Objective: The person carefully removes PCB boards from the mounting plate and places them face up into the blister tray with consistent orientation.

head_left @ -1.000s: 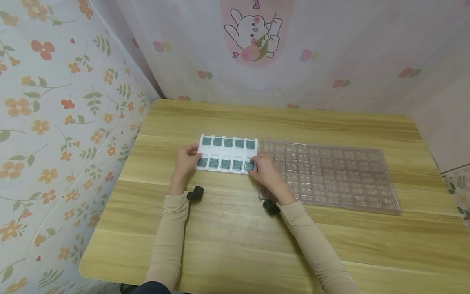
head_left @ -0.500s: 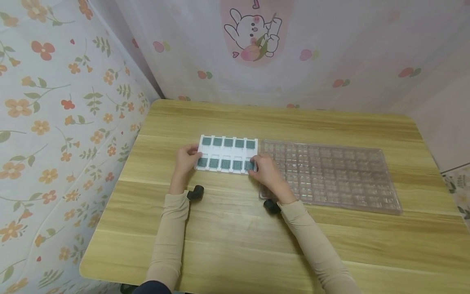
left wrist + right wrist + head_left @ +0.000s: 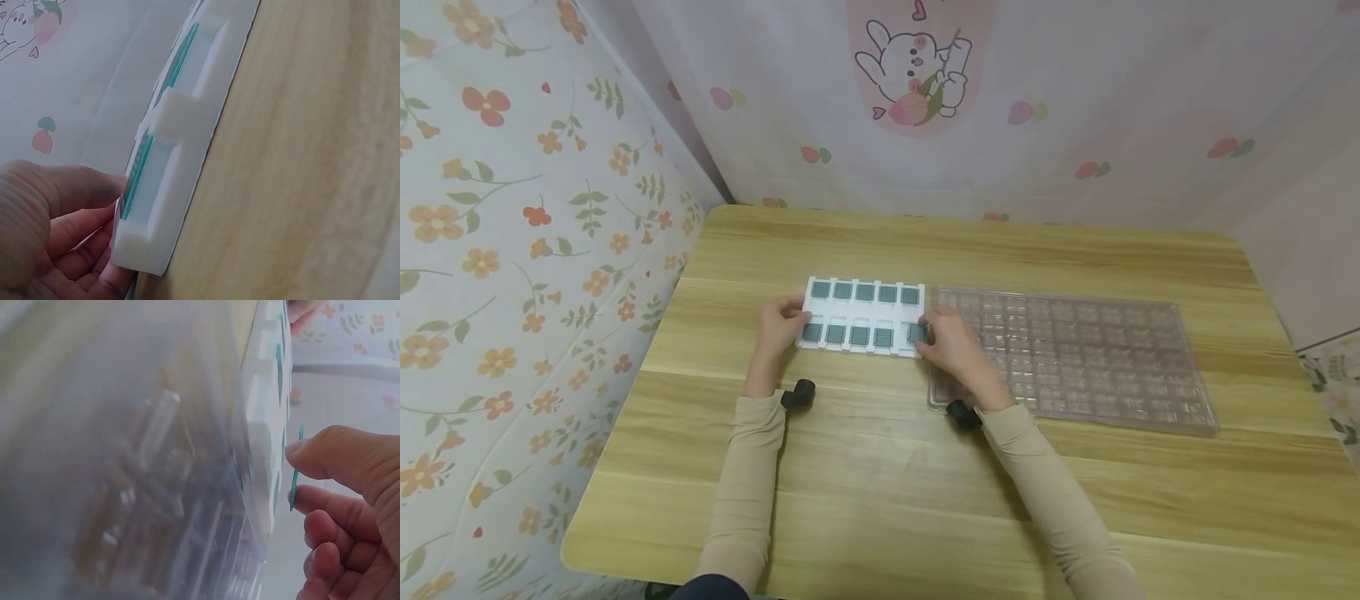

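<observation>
In the head view a white tray (image 3: 864,310) lies on the table, with two rows of thin, dark green gridded square plates in its slots. My left hand (image 3: 779,327) grips the tray's left end; in the left wrist view the thumb lies on the edge beside a green plate (image 3: 139,178). My right hand (image 3: 956,340) pinches one gridded square plate (image 3: 916,332) at the front right corner. From the right wrist, this plate (image 3: 296,472) shows edge-on between thumb and finger, standing off the tray.
A clear plastic tray (image 3: 1075,358) with many small compartments lies to the right, partly under my right hand and wrist. The wooden table (image 3: 865,467) meets printed curtains (image 3: 1037,125) at the back and left.
My right hand has shifted slightly right and lifted the end square plate out of its slot in the white tray. The left hand keeps its hold on the tray.
</observation>
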A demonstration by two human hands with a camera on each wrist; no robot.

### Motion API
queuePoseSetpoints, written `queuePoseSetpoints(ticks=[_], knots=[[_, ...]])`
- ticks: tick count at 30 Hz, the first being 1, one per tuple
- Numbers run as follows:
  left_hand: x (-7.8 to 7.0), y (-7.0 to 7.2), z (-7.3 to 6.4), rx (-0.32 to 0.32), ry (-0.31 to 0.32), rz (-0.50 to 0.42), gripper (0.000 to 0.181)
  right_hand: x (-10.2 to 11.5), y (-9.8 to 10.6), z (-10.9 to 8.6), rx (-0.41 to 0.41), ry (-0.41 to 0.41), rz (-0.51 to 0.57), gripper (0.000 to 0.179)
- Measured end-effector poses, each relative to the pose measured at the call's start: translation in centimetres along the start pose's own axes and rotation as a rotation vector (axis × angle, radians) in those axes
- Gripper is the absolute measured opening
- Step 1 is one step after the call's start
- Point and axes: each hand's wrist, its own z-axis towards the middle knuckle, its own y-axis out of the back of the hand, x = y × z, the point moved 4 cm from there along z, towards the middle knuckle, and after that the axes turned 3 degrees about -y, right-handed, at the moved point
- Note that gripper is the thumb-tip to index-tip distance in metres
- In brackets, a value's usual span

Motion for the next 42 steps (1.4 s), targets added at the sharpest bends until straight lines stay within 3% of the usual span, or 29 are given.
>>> queuePoseSetpoints(ticks=[14, 26, 42], knots=[[-0.2, 0.1, -0.2, -0.008, -0.014, 0.016, 0.032, -1.0, 2.0, -0.3, 0.032, -0.049, 0.036, 0.028], [-0.2, 0.1, -0.3, -0.010, -0.018, 0.016, 0.032, -2.1, 3.5, 0.3, 0.032, -0.054, -0.041, 0.028], [0.1, 0.1, -0.2, -0.018, -0.028, 0.006, 0.032, -3.2, 4.0, 2.5, 0.149, -0.092, -0.098, 0.032]])
